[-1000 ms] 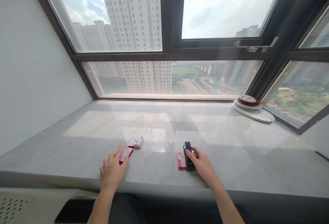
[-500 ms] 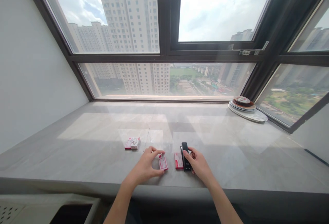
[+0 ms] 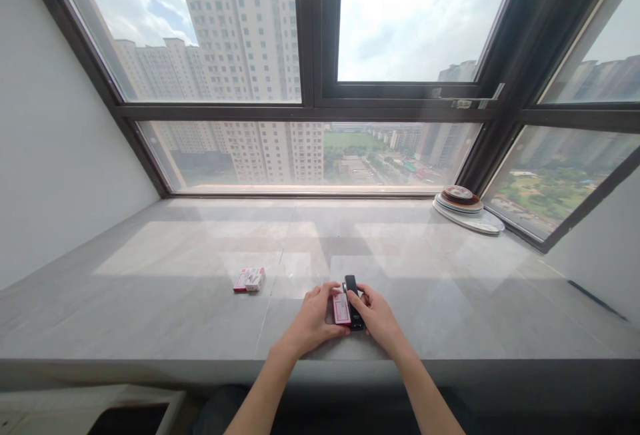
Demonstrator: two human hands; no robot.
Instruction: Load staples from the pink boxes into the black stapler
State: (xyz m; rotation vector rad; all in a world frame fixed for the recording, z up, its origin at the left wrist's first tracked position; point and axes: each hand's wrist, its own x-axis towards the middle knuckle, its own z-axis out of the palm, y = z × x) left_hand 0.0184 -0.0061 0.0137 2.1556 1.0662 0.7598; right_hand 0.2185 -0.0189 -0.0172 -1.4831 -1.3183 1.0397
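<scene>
1. Your left hand [image 3: 311, 318] has shifted right since the earlier frame, bringing the pink-and-white box [image 3: 342, 308] against or just beside the black stapler [image 3: 357, 318]
2. Left fingers grasp the box at its near and far ends; right hand [image 3: 379, 318] grips the stapler
3. Box lies right of your left palm, left of the stapler, long axes roughly parallel, pointing away from you
4. Left hand nearer the box; its underside is hidden, right fingertips hard to make out
</scene>
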